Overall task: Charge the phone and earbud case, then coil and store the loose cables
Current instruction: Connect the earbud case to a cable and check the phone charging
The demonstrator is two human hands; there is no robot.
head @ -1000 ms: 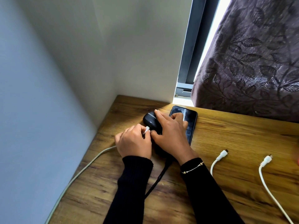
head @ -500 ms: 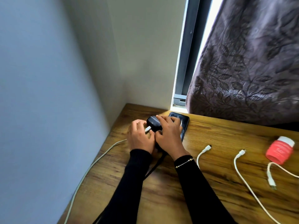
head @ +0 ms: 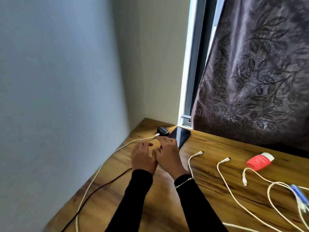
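Note:
A black earbud case (head: 163, 131) lies in the far corner of the wooden desk (head: 209, 190), with a white cable (head: 107, 160) plugged into its near side. Right beside it lies a black phone (head: 180, 135), screen dark. A thin black cable (head: 100, 188) runs from under my hands toward the front left. My left hand (head: 143, 157) and my right hand (head: 167, 152) hover side by side just in front of the case and phone, fingers loosely spread, holding nothing. Loose white cables (head: 194, 155) (head: 223, 161) (head: 245, 179) lie on the desk to the right.
A red tube with a white cap (head: 259, 161) lies at the right, near a blurred blue object (head: 299, 193) among tangled cables. Walls close in at the left and back. A dark leaf-patterned curtain (head: 250, 81) hangs over the desk's rear right.
Both hands have let go of the earbud case and plug and drawn back toward me. The white cable now sits in the case. The view has pulled back and right.

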